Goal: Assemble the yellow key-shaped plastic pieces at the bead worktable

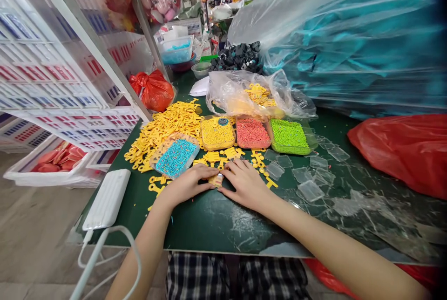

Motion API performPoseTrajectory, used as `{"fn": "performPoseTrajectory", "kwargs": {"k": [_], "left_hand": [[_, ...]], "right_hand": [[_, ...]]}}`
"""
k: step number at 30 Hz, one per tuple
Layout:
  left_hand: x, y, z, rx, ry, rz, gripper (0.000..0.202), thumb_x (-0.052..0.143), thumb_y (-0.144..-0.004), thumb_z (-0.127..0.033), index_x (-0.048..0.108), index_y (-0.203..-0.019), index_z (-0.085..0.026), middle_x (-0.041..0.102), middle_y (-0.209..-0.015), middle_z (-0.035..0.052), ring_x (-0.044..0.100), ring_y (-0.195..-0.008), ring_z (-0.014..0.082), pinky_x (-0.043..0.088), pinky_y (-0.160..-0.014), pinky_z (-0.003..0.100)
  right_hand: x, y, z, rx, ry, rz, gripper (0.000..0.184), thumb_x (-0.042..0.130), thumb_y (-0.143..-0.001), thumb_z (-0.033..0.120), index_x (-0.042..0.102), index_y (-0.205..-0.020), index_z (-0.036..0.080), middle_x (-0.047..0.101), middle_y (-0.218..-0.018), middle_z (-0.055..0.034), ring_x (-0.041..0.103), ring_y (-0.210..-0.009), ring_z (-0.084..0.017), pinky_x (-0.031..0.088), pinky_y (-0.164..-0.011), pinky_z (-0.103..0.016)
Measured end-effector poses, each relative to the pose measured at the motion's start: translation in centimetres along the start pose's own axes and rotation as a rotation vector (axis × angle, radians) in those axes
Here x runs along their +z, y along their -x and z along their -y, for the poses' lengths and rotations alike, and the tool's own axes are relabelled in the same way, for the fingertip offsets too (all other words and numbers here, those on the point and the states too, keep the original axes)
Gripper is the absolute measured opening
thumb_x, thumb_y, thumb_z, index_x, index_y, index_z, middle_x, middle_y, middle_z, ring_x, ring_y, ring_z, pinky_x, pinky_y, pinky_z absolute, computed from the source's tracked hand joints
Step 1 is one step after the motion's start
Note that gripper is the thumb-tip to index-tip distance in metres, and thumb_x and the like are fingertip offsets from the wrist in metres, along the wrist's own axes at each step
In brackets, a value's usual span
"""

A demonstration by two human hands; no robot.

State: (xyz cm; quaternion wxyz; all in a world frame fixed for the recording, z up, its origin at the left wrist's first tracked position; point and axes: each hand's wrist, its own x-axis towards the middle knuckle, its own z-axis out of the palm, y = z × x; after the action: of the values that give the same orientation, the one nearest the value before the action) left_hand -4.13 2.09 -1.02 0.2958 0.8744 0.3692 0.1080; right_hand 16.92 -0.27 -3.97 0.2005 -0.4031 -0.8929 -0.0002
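Near the front middle of the green table, my left hand (190,181) and my right hand (243,181) pinch a small yellowish block-like piece (217,180) from both sides. Its exact kind is too small to make out. Just beyond the fingers lie loose yellow plastic pieces (212,156), some with ring ends. A clear tray of blue beads (177,156) stands tilted by my left hand. Behind, trays of yellow beads (217,134), red beads (253,133) and green beads (289,136) form a row. Flat clear plastic squares (310,190) lie scattered right of my right hand.
A large heap of yellow pieces (167,125) covers the table's left side. A white power bank (106,199) with a cable lies at the left edge. Behind the trays sits a clear bag (230,86). Red plastic (405,153) and wrapped teal material (363,53) fill the right.
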Motion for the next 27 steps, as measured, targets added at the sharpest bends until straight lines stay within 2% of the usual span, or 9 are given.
{"fn": "performPoseTrajectory", "kwargs": {"k": [8, 14, 21, 27], "left_hand": [[0.3, 0.7, 0.3, -0.048, 0.010, -0.052, 0.045, 0.067, -0.086, -0.025, 0.058, -0.130, -0.025, 0.065, -0.127, 0.0081, 0.057, -0.119, 0.0238, 0.044, -0.105, 0.043], [0.7, 0.9, 0.2, -0.076, 0.021, -0.100, 0.041, 0.065, -0.087, -0.028, 0.060, -0.127, -0.028, 0.066, -0.125, 0.0060, 0.057, -0.118, 0.0234, 0.045, -0.103, 0.043], [0.7, 1.0, 0.2, -0.108, 0.054, -0.124, 0.038, 0.065, -0.086, -0.027, 0.063, -0.124, -0.027, 0.069, -0.117, 0.0065, 0.060, -0.109, 0.0231, 0.048, -0.097, 0.039], [0.6, 1.3, -0.1, -0.158, 0.071, -0.119, 0.037, 0.064, -0.087, -0.030, 0.064, -0.125, -0.029, 0.069, -0.109, 0.0061, 0.062, -0.102, 0.0218, 0.049, -0.094, 0.038]], "right_hand": [[-0.1, 0.1, 0.0, 0.002, 0.000, 0.022, 0.037, 0.065, -0.085, 0.042, 0.067, -0.107, 0.013, 0.062, -0.098, -0.0126, 0.050, -0.096, -0.028, 0.041, -0.082, -0.041], [-0.1, 0.1, -0.1, 0.010, -0.010, 0.006, 0.036, 0.066, -0.084, 0.043, 0.069, -0.105, 0.014, 0.062, -0.098, -0.0123, 0.049, -0.097, -0.028, 0.042, -0.082, -0.041], [0.2, 0.2, -0.1, 0.025, 0.024, -0.003, 0.036, 0.065, -0.085, 0.044, 0.068, -0.109, 0.017, 0.061, -0.098, -0.0126, 0.050, -0.097, -0.029, 0.042, -0.082, -0.042], [-0.2, 0.3, 0.1, 0.020, -0.002, 0.012, 0.040, 0.066, -0.084, 0.045, 0.069, -0.109, 0.014, 0.061, -0.100, -0.0135, 0.049, -0.099, -0.030, 0.042, -0.084, -0.043]]}}
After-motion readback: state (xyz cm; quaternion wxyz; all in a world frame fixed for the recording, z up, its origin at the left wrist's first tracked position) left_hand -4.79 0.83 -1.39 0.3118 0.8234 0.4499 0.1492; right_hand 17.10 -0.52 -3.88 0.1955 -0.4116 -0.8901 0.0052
